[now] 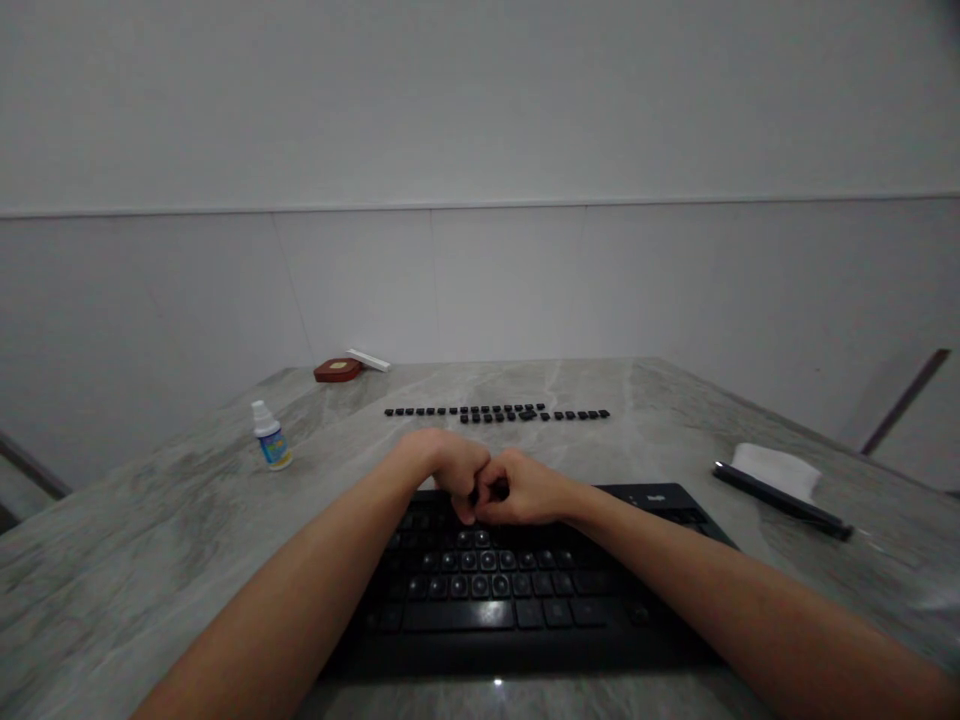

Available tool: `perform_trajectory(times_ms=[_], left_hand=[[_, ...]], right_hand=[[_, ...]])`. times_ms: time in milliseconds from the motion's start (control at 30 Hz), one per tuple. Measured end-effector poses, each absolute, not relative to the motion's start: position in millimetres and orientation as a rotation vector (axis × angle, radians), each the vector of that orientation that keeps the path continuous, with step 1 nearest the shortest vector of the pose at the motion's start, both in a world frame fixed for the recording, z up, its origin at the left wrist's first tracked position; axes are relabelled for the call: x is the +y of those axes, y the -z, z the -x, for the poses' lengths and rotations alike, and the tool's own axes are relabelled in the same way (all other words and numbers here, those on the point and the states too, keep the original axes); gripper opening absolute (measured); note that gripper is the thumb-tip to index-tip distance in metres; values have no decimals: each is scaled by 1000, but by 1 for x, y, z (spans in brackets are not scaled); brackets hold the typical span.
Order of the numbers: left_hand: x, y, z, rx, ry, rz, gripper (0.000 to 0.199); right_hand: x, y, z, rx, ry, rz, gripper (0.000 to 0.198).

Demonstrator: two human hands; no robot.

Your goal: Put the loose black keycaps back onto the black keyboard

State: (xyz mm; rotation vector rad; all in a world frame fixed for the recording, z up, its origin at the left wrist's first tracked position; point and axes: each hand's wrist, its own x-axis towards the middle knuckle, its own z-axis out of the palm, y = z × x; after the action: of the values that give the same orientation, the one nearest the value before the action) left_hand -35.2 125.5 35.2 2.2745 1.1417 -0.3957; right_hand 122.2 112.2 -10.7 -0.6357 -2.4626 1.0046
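A black keyboard lies on the table in front of me, with its upper rows partly covered by my hands and forearms. My left hand and my right hand meet over the upper part of the keys. Both hands have their fingers curled and pressed together, touching each other. Whatever sits between the fingertips is hidden or too small to make out. Past the hands, several small black keycaps stand in two rows on the table.
To the left stands a white bottle with a blue label. A reddish-brown case and a white strip lie at the back left. On the right, a long black stick-like object rests by a white cloth or tissue. Behind the grey table rises a wall.
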Motion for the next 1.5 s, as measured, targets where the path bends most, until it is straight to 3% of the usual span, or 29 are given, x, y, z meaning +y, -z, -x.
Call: perform_trajectory(times_ms=[133, 233, 500, 700, 1067, 1367, 1500], left_hand=[[136, -30, 51, 1091, 241, -2214, 33], [148, -14, 66, 1209, -30, -2184, 20], [178, 19, 81, 1646, -618, -2387, 26], [179, 22, 79, 1533, -512, -2606, 46], [180, 23, 79, 1566, -427, -2672, 32], [181, 22, 82, 1622, -463, -2665, 43], [180, 21, 82, 1573, -420, -2636, 35]], right_hand=[[113, 10, -122, -2426, -914, 694, 9], [122, 9, -124, -2224, -732, 1030, 11], [154, 18, -136, -1924, -505, 1462, 12], [151, 21, -132, -1976, -490, 1448, 13], [148, 19, -131, -2031, -473, 1443, 13], [147, 17, -131, -2042, -476, 1443, 13], [146, 17, -131, -2047, -472, 1438, 14]])
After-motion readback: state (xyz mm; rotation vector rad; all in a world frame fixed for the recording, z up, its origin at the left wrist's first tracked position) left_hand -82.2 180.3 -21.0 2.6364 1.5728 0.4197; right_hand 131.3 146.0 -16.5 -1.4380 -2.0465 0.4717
